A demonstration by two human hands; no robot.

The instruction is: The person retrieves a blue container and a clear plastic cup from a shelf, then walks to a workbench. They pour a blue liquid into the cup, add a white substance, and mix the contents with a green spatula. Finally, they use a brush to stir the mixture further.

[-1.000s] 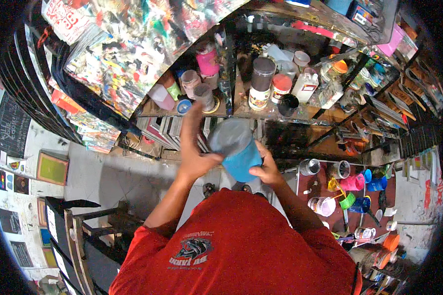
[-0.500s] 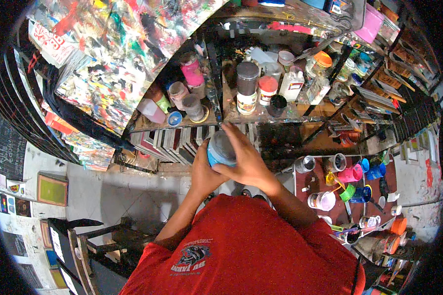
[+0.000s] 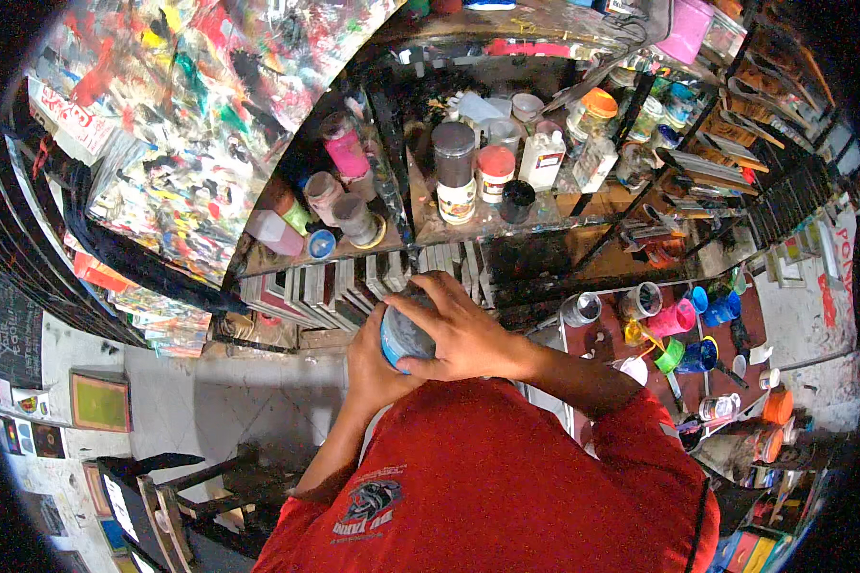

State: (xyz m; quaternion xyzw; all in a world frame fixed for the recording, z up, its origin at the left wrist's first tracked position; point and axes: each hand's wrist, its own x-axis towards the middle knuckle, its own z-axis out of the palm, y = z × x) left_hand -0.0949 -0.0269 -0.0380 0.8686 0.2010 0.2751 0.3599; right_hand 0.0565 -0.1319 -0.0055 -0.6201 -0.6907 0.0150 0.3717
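In front of my chest I hold a blue plastic jar with a greyish, smudged lid [image 3: 406,336]. My left hand [image 3: 371,368] wraps round its left side and supports it from below. Over the top, my right hand [image 3: 468,334] grips the lid's rim, fingers curled across the far side and thumb along the near side. The jar is partly hidden by both hands.
Beyond my hands, a shelf [image 3: 430,229] carries paint jars, a stacked dark-lidded jar [image 3: 455,167] and a white bottle [image 3: 543,158]. Upright frames [image 3: 339,284] stand below. On the right, a dark red table [image 3: 597,339] holds several paint tubs. A chair [image 3: 177,506] stands lower left.
Both hands and the jar have moved a little left and closer to my body. My right hand's fingers have curled further over the lid.
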